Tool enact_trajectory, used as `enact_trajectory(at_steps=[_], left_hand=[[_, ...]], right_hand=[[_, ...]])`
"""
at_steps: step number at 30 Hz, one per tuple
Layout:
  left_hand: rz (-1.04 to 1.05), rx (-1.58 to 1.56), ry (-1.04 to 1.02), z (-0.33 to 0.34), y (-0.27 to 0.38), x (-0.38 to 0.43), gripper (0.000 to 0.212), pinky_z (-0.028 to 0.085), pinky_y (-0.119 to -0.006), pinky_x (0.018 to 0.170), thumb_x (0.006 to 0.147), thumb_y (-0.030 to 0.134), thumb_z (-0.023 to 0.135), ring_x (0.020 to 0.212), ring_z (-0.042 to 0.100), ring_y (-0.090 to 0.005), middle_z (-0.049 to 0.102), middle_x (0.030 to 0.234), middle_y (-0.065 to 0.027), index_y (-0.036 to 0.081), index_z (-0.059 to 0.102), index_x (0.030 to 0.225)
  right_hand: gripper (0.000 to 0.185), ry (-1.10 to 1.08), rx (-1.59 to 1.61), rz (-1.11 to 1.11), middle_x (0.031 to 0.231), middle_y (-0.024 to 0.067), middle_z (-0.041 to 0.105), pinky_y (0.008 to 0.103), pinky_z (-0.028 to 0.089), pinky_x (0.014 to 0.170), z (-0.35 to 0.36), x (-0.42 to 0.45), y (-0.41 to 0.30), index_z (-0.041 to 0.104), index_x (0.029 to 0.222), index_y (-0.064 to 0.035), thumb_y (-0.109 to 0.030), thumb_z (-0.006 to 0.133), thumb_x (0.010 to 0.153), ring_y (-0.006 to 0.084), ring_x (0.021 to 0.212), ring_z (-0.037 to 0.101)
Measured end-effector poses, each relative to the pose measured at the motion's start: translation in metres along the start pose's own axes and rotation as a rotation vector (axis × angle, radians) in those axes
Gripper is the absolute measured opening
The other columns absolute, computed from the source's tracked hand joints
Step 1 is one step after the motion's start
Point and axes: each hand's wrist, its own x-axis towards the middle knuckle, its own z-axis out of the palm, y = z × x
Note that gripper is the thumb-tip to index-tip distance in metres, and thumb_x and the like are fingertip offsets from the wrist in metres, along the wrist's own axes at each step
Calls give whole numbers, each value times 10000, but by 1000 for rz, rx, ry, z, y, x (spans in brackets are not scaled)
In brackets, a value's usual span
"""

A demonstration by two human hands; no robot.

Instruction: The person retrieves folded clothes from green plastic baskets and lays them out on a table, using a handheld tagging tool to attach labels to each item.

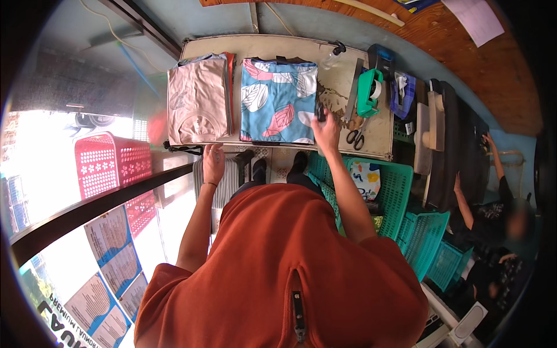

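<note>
My right hand [327,132] is closed around a bottle with a black spray head [321,112], at the right edge of a folded blue garment [278,104] with pink and white leaf prints. Most of that bottle is hidden by the hand. My left hand [213,163] holds nothing, its fingers loosely bent at the table's front edge. Just beyond it is a stack of folded clothes with a pale pink T-shirt [198,100] on top. Both piles rest on a worn cream table [335,87]. A second clear spray bottle [334,55] stands near the back.
On the table's right are a metal ruler [353,89], a green tape dispenser [369,93] and black-handled scissors [357,138]. Green baskets [402,182] stand below right, one holding printed cloth [365,178]. A pink basket [95,163] is at left. Another person [487,213] works far right.
</note>
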Motion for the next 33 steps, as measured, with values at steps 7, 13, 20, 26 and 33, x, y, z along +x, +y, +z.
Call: enact_trajectory(at_steps=[7,13,20,26,33], left_hand=[[-40,16,54,16,15,6,187,466,-407,809,879,74,545,874,576,-324,568,960,-166,16,606,1046],[-163,14,122,23,18,-12,182,490,-395,793,865,61,554,885,612,-326,607,964,-172,5,622,1024],[-539,-205,284,36,-5,-5,188,529,-332,685,841,94,582,694,665,-219,693,803,-127,-17,662,970],[-691,-152,532,17,-55,17,202,516,-361,699,812,132,607,726,675,-251,688,794,-155,-12,668,940],[-288,77,419,-18,-46,55,157,484,-403,782,820,93,588,854,622,-321,644,895,-161,31,643,953]], right_hand=[[397,-375,176,-44,877,160,674,414,511,710,-5,70,-2,559,1117,-46,-272,658,807,345,808,663],[458,-185,227,76,983,182,650,391,500,772,-10,85,46,506,1197,-26,-296,646,855,300,904,653],[633,190,398,-184,1099,157,509,354,457,846,6,131,100,197,1378,-32,-71,613,903,220,966,526],[833,90,309,-140,1231,243,470,429,430,928,-3,134,67,89,1447,-45,-187,681,878,333,1087,528],[959,163,75,169,1344,285,400,453,368,1010,-6,121,78,80,1435,82,-296,720,830,390,1224,445]])
